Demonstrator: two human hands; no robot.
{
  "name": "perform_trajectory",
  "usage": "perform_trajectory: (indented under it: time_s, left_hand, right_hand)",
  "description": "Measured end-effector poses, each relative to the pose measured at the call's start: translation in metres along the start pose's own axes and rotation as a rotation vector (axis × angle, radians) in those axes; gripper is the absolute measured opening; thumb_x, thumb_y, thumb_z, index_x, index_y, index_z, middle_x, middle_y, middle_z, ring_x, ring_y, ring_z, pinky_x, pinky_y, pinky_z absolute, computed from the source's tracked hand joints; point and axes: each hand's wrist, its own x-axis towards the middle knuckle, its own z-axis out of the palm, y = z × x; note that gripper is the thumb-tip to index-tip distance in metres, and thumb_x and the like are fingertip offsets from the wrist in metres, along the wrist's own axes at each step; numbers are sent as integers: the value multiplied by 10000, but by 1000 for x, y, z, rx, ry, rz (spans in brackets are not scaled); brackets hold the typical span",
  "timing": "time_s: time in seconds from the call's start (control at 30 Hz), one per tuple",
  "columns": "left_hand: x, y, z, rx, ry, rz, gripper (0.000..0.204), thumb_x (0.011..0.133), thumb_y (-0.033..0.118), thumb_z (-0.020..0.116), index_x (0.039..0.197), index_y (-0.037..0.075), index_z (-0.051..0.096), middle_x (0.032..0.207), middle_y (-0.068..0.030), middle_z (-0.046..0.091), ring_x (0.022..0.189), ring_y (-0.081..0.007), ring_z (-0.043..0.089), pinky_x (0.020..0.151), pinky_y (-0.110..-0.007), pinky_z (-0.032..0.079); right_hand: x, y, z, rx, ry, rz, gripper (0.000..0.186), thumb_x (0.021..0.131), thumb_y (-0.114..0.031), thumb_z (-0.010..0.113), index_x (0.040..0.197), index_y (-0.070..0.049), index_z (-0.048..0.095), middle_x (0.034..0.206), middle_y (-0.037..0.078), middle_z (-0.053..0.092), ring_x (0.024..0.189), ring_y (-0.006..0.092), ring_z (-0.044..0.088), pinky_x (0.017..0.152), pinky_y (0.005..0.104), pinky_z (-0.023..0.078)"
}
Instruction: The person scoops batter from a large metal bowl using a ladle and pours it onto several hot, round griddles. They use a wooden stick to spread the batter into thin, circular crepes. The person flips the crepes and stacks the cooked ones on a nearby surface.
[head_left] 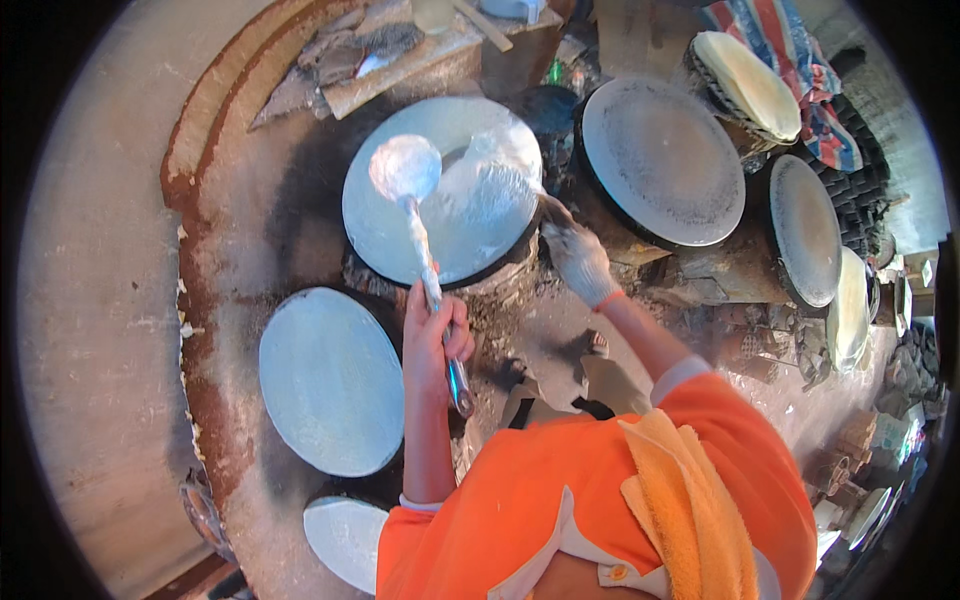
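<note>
My bare left hand (pixel 438 325) is wrapped round the handle of a ladle (pixel 405 168), whose round bowl, coated in white batter, is held over a round griddle (pixel 372 225). White batter covers much of that griddle, with a darker patch near its middle. My right hand (pixel 582 260), in a pale knit glove, grips the dark handle of a brush (pixel 497 192). Its wide, batter-white head lies at the right side of the same griddle. Steam or motion blurs where the brush meets the batter.
Two bare-looking griddles (pixel 660 160) (pixel 805 230) stand to the right. Left and nearer are a white-coated griddle (pixel 332 380) and another partly hidden one (pixel 345 540). A pale sheet hangs over a round rack (pixel 748 85) by a striped cloth (pixel 780 50). A board (pixel 400 75) lies behind.
</note>
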Motion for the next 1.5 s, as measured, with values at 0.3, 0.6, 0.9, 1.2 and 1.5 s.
perform_trajectory:
  time_s: [0.3,0.6,0.9,1.2,1.5]
  left_hand:
    - [3,-1,-7,-67,-44,17,351,924,65,365,1274,99,357,748,-28,450,411,-24,321,372,-182,296]
    - [31,16,16,77,127,-96,315,912,89,400,1226,65,393,708,-21,452,381,-24,313,327,-170,262]
    - [122,35,-11,354,170,-10,180,900,121,432,1058,41,399,689,-42,461,416,-72,352,386,-248,338]
    - [45,1,-35,357,117,-140,155,897,126,426,1040,78,388,677,-38,457,391,-77,348,368,-247,329]
    - [12,-4,-24,-829,-127,-159,276,939,131,336,1133,-64,336,662,-29,375,394,-78,340,361,-238,297]
  right_hand:
    - [-26,18,-37,-2175,333,-203,255,875,-278,425,975,-101,578,850,161,630,803,334,613,664,416,498]
    - [12,26,-97,-1964,-72,-262,360,908,-223,421,1183,6,459,897,165,609,690,248,600,564,322,493]
    - [-40,-28,-31,-1866,-263,-362,347,915,-258,440,1223,-101,471,651,83,557,523,177,514,529,299,475]
    - [3,38,-126,-2835,-255,-254,180,847,-92,477,998,-18,542,804,63,562,700,162,549,610,284,460]
    - [-16,16,-29,-1766,59,195,325,890,-200,510,1197,-100,476,687,-12,512,535,78,458,454,253,417]
